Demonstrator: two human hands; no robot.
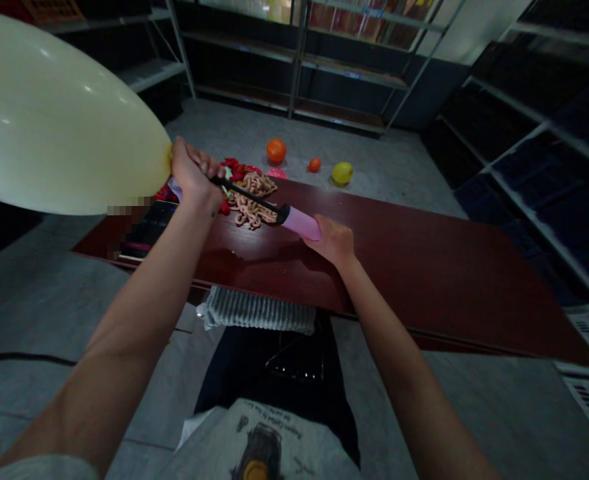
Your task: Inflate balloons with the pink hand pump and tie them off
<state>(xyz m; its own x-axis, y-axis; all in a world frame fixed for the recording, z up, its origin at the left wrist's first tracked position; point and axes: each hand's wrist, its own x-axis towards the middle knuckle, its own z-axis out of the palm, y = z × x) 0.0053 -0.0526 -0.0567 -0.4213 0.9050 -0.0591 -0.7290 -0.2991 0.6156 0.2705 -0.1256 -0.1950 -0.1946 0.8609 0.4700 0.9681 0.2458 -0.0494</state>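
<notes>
A large, pale yellow balloon (64, 127) fills the upper left, swollen with air. My left hand (194, 175) is closed around its neck, where a black end of the hand pump (300, 223) meets it; the nozzle itself is hidden by my fingers. The pump has a thin black rod and a pink barrel, stretched out above the table. My right hand (332, 241) wraps round the right end of the pink barrel. Below the rod lies a heap of beige, curled uninflated long balloons (252, 207), with red ones (239, 167) behind it.
The dark red table (399, 260) spans the view. A dark flat box (149, 227) lies at its left end. On the floor beyond are two orange balloons (276, 151) and a small yellow balloon (342, 173). Metal shelves (344, 70) line the back and right.
</notes>
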